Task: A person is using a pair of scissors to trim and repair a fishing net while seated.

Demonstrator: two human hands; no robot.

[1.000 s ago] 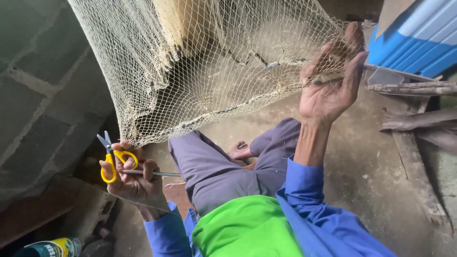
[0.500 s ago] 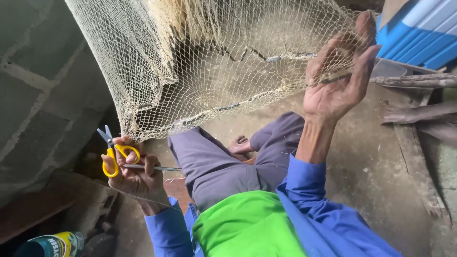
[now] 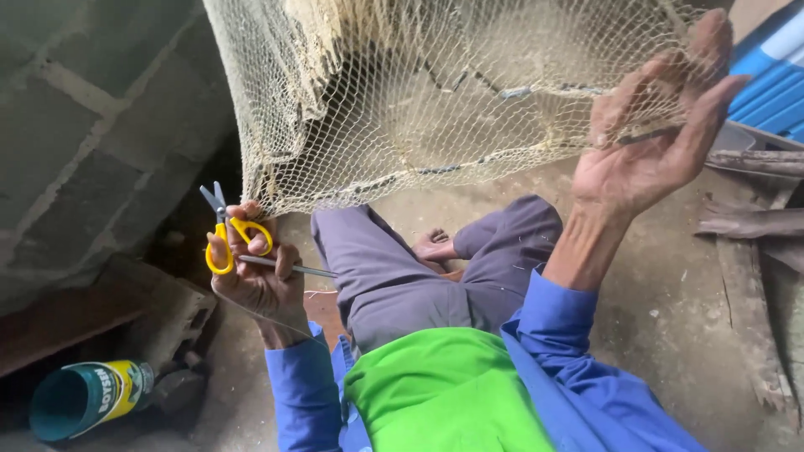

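The left hand point(image 3: 255, 280) is closed on a pair of scissors point(image 3: 224, 226): fingers through the yellow loops, blades nearly together and pointing up, just short of the net's lower corner. A thin grey needle point(image 3: 289, 268) lies across the same fingers and sticks out toward the knee; it could slip, so hold it firmly.

Farther out and higher, the right hand point(image 3: 649, 146) has its palm open to the camera. Its fingers point(image 3: 712, 59) are spread and hooked into the mesh, holding the net point(image 3: 435, 92) up and stretched.

For a clean cut, judged from this pose:
- Keep the mesh taut between the hands.
- Bring the blades to a single strand below the hooked fingers.
- Keep the blade tips clear of neighbouring strands.
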